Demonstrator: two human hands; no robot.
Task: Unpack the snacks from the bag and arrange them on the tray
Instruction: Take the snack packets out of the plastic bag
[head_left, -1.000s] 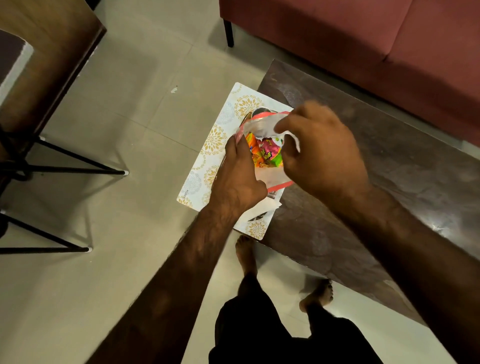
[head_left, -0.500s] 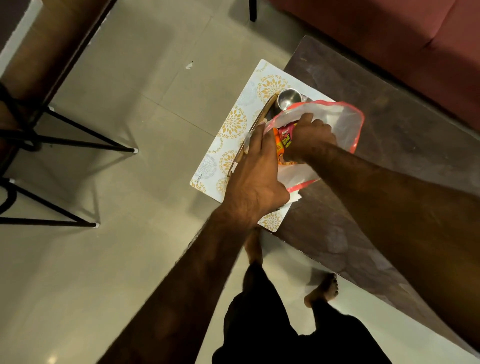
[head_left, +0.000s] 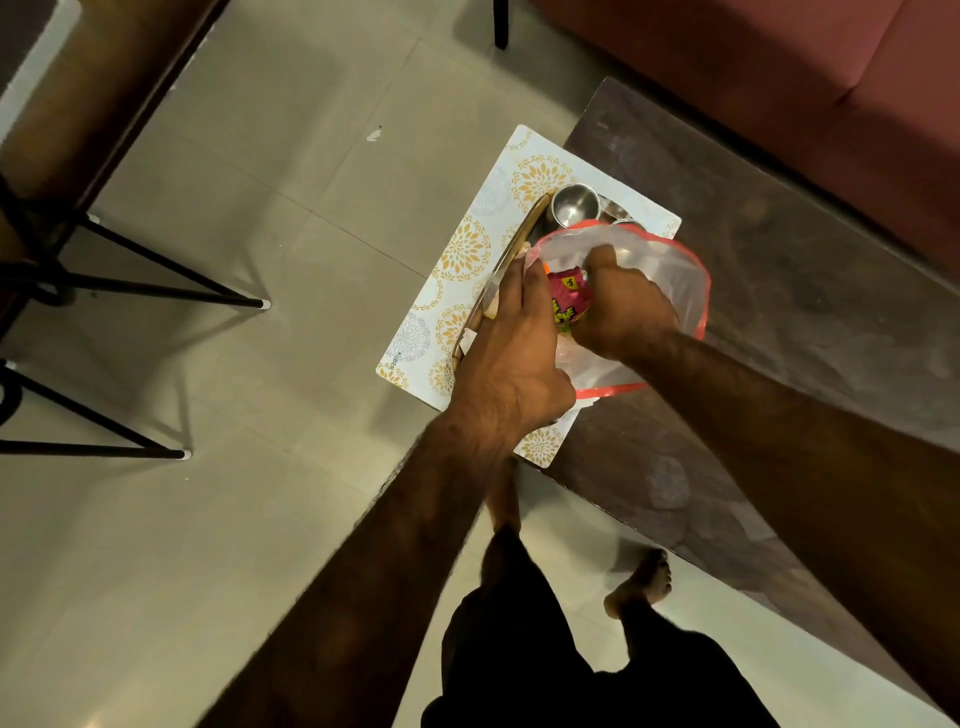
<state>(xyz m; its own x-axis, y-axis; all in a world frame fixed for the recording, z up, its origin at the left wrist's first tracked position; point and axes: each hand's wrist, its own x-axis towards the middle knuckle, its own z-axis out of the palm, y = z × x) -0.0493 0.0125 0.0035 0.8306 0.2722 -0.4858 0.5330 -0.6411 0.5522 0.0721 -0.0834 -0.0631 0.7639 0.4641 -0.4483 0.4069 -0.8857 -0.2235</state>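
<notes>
A clear plastic bag (head_left: 670, 270) with a red rim stands open over the tray (head_left: 524, 234), whose wooden edge shows at the left. My left hand (head_left: 511, 358) holds the bag's near left side. My right hand (head_left: 623, 306) is inside the bag, closed on a pink snack packet (head_left: 566, 301) with yellow-green lettering. Most of the tray is hidden by the bag and my hands.
The tray rests on a white mat with gold flowers (head_left: 462, 260) at the corner of a dark wooden table (head_left: 779, 270). A steel bowl (head_left: 571, 205) sits at the tray's far end. A red sofa (head_left: 779, 78) lies beyond, and black chair legs (head_left: 156, 291) stand on the floor at left.
My right hand has gone from the bag's mouth down into the bag and closed on the pink packet. The bag's mouth has spread wider. My left hand stays on the bag.
</notes>
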